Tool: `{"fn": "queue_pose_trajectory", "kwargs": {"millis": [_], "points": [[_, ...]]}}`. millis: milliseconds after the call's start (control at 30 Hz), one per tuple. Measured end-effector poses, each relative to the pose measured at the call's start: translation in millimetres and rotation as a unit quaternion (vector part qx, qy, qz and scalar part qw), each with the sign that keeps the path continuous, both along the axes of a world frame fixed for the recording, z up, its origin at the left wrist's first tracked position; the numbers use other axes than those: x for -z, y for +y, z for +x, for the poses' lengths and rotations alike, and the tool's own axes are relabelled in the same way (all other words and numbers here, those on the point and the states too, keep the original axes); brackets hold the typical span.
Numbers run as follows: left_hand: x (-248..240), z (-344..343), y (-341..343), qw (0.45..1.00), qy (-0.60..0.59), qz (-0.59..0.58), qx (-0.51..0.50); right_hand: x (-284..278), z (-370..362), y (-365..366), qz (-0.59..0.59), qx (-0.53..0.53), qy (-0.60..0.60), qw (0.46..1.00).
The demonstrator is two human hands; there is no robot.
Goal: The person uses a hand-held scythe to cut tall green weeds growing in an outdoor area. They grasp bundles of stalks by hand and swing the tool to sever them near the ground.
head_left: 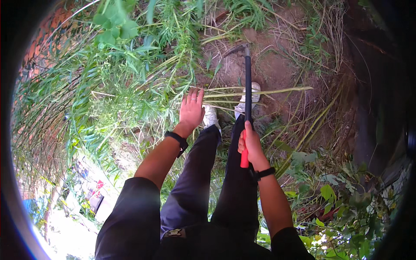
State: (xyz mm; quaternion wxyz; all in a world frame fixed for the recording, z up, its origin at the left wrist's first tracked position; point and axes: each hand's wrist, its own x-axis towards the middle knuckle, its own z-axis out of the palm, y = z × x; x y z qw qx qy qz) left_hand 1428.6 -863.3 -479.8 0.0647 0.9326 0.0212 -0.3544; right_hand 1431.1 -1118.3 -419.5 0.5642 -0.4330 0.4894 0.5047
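My right hand [253, 147] is wrapped round the red grip of a sickle [248, 78]. The sickle's long black shaft points away from me, and its curved blade [236, 50] lies over bare soil, tip to the left. My left hand [192, 108] is palm down on cut-looking plant stalks [277, 91], fingers stretched out and pointing away. Several pale green stalks run from beneath it to the right, crossing under the shaft. Leafy tops [160, 99] spread to the left of that hand. Its palm side is hidden.
My white shoes [211, 117] stand close to the stalks. Tall weeds [169, 34] grow at the far left, and dry stems [320, 39] lie at the far right. A dark upright surface [372, 108] borders the right side. Broad-leaved vines [333, 195] grow at the near right.
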Motion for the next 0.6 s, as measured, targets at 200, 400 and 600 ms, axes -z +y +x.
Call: {"fn": "queue_pose_trajectory", "kwargs": {"millis": [200, 400, 600], "points": [[1.6, -5.5, 8.2, 0.998, -0.058, -0.011, -0.003, 3.6, 1.2, 51.3, 0.045, 0.087, 0.039, 0.994], [-1.3, -29.3, 18.6, 0.996, -0.081, -0.030, -0.018, 10.2, -19.6, 28.7, 0.132, 0.118, 0.063, 0.982], [-1.6, -28.5, 20.6, 0.994, -0.096, -0.045, -0.017, 21.9, -4.6, 60.9, 0.158, 0.153, 0.042, 0.975]]}}
